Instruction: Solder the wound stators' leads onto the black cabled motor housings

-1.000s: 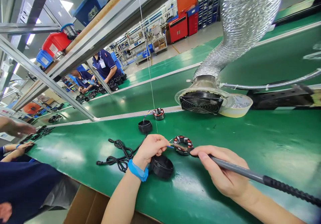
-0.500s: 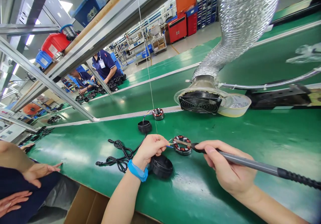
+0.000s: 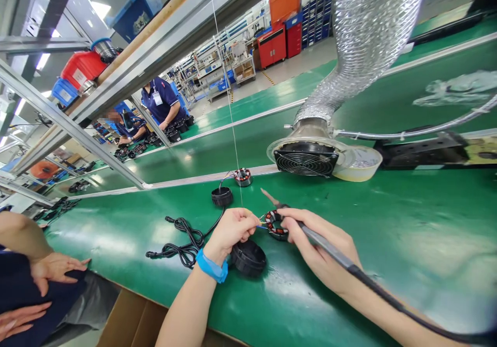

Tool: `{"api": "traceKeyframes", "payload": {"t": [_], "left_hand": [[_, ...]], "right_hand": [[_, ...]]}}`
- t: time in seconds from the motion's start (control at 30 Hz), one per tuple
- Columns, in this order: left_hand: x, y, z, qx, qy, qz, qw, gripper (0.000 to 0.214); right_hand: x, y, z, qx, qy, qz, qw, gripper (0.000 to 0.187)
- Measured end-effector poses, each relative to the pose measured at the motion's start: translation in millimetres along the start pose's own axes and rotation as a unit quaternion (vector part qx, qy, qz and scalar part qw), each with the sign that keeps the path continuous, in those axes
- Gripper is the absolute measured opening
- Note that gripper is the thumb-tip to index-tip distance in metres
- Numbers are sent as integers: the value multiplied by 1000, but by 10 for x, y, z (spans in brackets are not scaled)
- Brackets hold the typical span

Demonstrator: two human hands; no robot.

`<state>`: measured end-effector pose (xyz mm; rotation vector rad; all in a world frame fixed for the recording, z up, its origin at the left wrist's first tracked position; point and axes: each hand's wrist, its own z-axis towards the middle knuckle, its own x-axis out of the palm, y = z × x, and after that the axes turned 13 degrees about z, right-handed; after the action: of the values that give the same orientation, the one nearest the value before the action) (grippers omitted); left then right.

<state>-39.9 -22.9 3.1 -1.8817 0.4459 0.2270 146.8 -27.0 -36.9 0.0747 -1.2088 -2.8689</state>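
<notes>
A ring-shaped coil (image 3: 276,236) with red-and-white windings lies on the glossy green table (image 3: 411,264), its thin coloured wires (image 3: 263,223) pinched by the left hand (image 3: 236,227). At its right edge, the right hand (image 3: 324,237) is closed around a slim grey soldering iron (image 3: 330,251), tip pointing past the coil. A round black housing (image 3: 248,259) sits near the left hand.

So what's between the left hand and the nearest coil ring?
Thin wires, a blue one among them, run from the left hand to the coil ring; the head view shows this.
</notes>
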Motion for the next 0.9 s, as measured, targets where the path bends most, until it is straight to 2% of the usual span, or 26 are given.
{"api": "traceKeyframes", "payload": {"t": [0.13, 0.23, 0.37, 0.67, 0.9], "left_hand": [[32, -9, -40, 21, -16, 15, 1000, 30], [49, 4, -62, 49, -23, 41, 998, 35], [42, 21, -50, 88, -12, 70, 994, 44], [-24, 10, -57, 100, 39, 98, 989, 57], [-71, 64, -14, 115, 91, 145, 978, 57]], "right_hand": [[115, -52, 53, -37, 35, 2, 999, 29], [167, -113, 42, -25, 59, 7, 998, 39], [198, -205, 19, -19, 94, 3, 995, 43], [202, -192, 40, -18, 110, -6, 994, 47], [205, -186, -21, -1, 100, 41, 994, 53]]}}
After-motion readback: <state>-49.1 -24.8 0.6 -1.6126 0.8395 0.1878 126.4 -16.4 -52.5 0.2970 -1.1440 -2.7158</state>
